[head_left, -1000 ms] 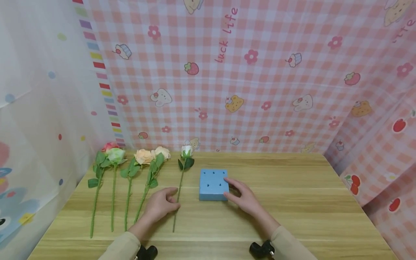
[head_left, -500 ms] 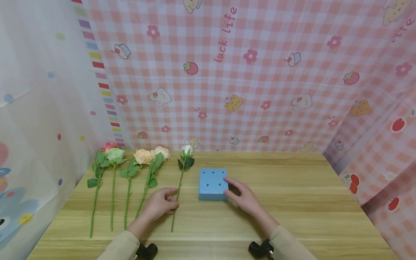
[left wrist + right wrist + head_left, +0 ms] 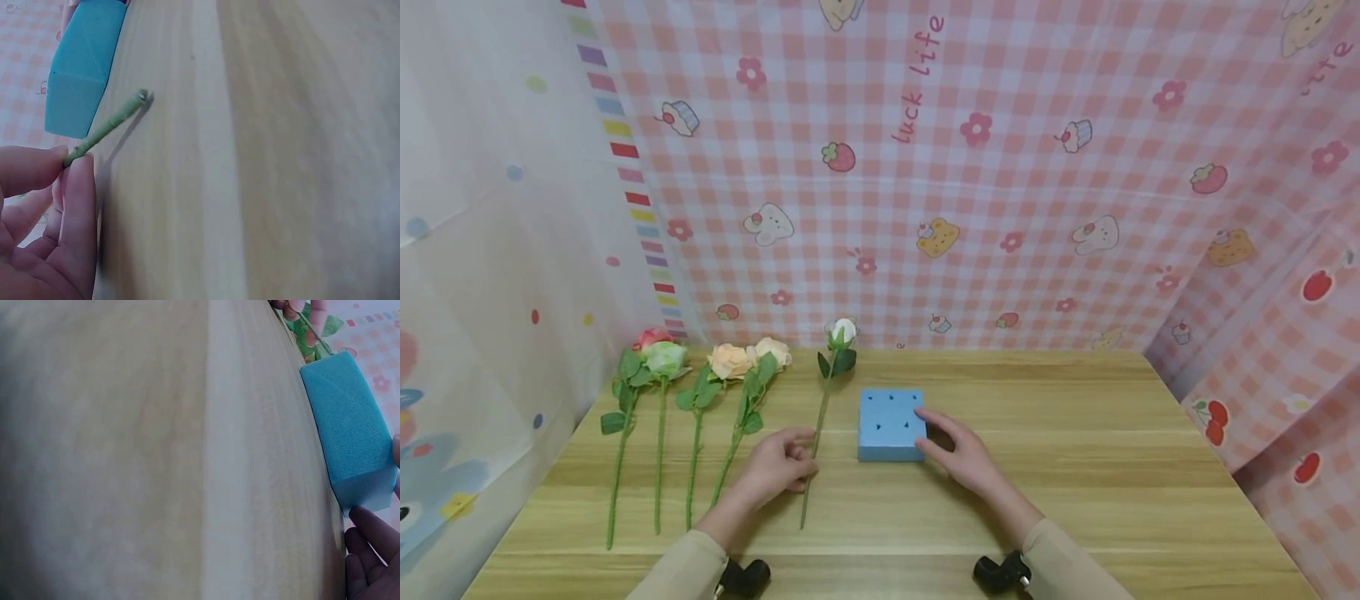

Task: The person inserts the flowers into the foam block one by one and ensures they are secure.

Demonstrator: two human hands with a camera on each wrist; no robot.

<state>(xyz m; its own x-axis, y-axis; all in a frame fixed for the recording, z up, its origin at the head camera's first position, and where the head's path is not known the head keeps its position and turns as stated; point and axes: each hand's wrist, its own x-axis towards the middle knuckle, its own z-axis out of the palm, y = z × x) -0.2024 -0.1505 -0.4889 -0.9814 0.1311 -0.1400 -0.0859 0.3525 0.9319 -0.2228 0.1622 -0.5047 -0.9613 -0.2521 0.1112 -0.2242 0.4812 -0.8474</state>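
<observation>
A white rose [image 3: 843, 334] with dark green leaves has its stem pinched between thumb and fingers of my left hand [image 3: 777, 463]. In the left wrist view, the cut end of the stem [image 3: 115, 120] points out past the fingertips, above its shadow on the wood. A square blue foam block [image 3: 891, 426] with several small holes in its top lies right of the rose. My right hand [image 3: 964, 457] rests its thumb and forefinger against the block's right side, the fingers fairly straight. The right wrist view shows the foam block [image 3: 350, 419] with fingertips at its near end.
Left of the left hand lie a red rose [image 3: 653, 337], a green-white rose [image 3: 664, 360] and two peach roses [image 3: 730, 361], stems toward me. The wooden table [image 3: 1075, 467] ends at a pink checked cloth [image 3: 1000, 192] behind.
The white rose's bloom has risen and shifted slightly right as my left hand lifts and tilts the stem. The right hand and foam block stay put.
</observation>
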